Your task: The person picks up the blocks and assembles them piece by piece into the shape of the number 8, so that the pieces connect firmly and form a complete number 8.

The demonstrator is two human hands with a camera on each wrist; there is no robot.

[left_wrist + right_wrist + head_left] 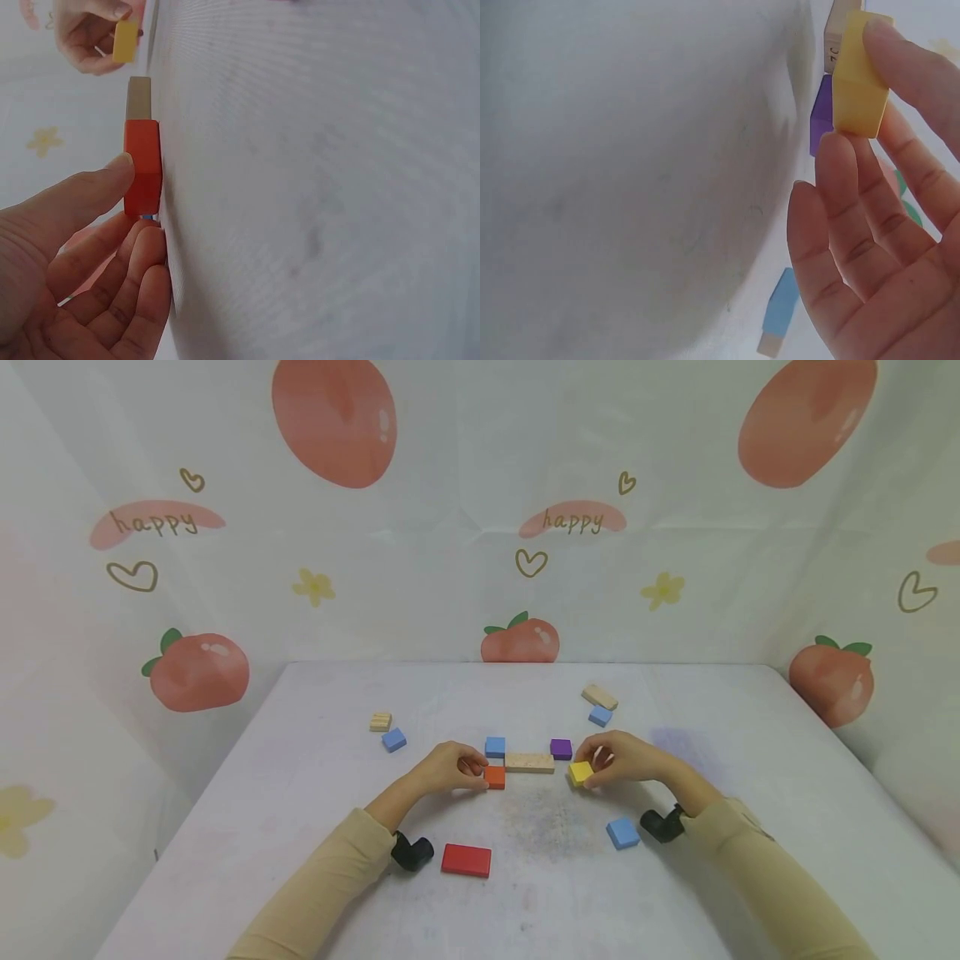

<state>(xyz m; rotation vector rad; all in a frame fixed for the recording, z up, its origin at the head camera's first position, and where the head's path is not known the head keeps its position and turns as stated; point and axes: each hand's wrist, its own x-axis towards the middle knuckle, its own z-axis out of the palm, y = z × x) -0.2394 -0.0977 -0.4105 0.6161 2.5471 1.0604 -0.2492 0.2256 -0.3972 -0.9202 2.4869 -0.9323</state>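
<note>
My left hand (450,766) pinches an orange block (494,777) that lies flat on the table. Its thumb is against the block and the other fingers curl at the block's left end. Touching the orange block are a blue block (495,747) behind it and a plain wooden plank (529,763) to its right. A yellow block (861,75) is held tilted between the thumb and fingers of my right hand (618,757), just off the table. A purple block (561,749) sits by the plank's right end, behind the yellow one.
Nearest me lies a red plank (467,860), with a blue block (622,833) farther right. At back left are a striped wooden block (380,722) and a blue block (393,740). Back right holds a wooden plank (600,697) and another blue block (600,716).
</note>
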